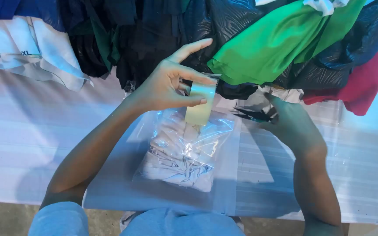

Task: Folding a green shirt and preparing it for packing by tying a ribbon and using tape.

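Left hand (pixel 167 85) pinching a tape roll (pixel 201 102) above the bagged garment (pixel 182 153) at mid-worktop (pixel 31 144), near its front edge. Right hand (pixel 292 124) closed on dark scissors (pixel 254 114) by the clothes pile (pixel 267 43). Risk: tape sticking crooked, or blades nicking the thin bag

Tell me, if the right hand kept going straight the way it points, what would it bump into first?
Probably the black scissors at the right hand's fingertips, already touching them or nearly so; depth is unclear.
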